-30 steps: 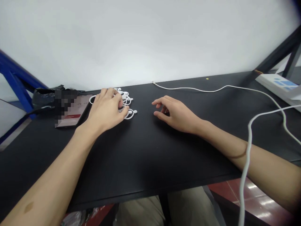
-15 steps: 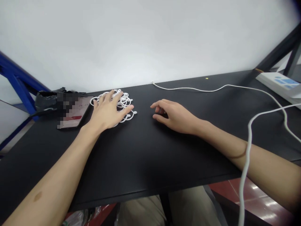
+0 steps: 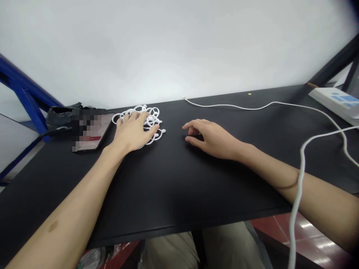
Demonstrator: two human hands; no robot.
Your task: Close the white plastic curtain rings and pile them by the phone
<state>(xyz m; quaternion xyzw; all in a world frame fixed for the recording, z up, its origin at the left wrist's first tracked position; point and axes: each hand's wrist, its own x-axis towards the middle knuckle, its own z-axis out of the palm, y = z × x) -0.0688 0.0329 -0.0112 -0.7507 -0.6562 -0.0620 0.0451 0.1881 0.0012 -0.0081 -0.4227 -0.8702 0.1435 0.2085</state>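
Observation:
My left hand (image 3: 131,130) rests on a pile of thin white plastic rings (image 3: 159,133) with small round tabs, on the black tabletop (image 3: 157,186). Its fingers are bent down among the rings and its thumb stretches out to the right; the palm hides part of the pile. To the right, my right hand (image 3: 214,139) lies on its side on the tabletop with nothing in it. There the fingers are loosely curved, with a gap between thumb and forefinger.
Left of the rings lie a phone (image 3: 94,140), partly blurred out, and a black plastic bag (image 3: 58,118). A white cable (image 3: 232,107) crosses the right side, with a thicker stretch passing over my right forearm. A white box (image 3: 335,104) sits at the far right.
The fingers of my left hand have lowered and curled a little further into the rings. My right hand keeps its pose. The whole view has shifted slightly.

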